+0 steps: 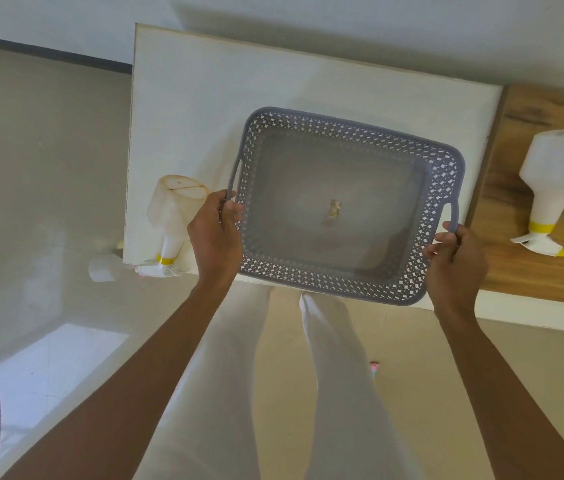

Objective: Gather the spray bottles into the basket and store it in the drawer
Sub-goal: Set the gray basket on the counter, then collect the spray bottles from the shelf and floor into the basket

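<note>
Over white top [204, 98], basket [339, 154] long axis sideways, both hands [216, 237] gripping handles.

A white cabinet top [204, 109] meets a wooden counter [523, 265] — beige tiled floor [38, 174], pale wall [308, 15].

Both bare arms reach forward from the bottom of the view, nearly straight and spread apart. The left hand [216, 239] is closed on the left handle of the basket [337, 209], thumb on top and fingers curled under the rim. The right hand [455, 261] pinches the right handle, thumb and fingertips meeting on its near end; its other fingers seem tucked below. White-trousered legs stand between the arms.
</note>
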